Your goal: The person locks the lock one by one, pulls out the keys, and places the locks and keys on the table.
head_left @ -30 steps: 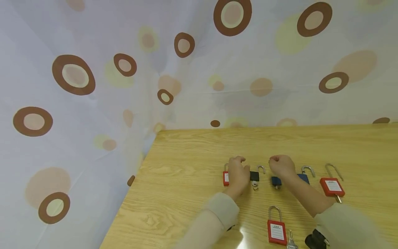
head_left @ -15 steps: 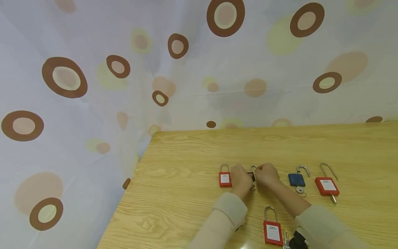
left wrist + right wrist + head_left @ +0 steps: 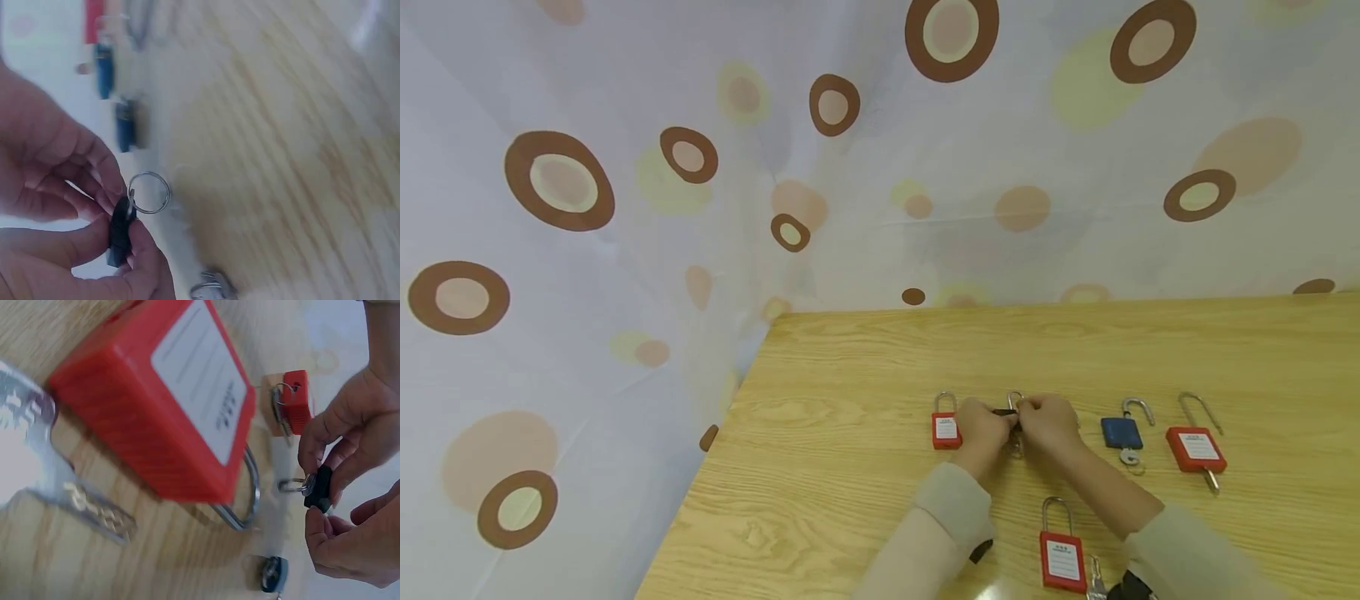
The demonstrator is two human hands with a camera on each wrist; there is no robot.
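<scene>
Ok so my right hand just came over to the black padlock my left hand is pinching, making it 2-handed work, can't tell if right's gripping tho.

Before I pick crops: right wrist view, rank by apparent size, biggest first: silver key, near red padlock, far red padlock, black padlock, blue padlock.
1. near red padlock
2. silver key, cut off by the frame
3. far red padlock
Unranked: black padlock and blue padlock; too close, black partly covered.
</scene>
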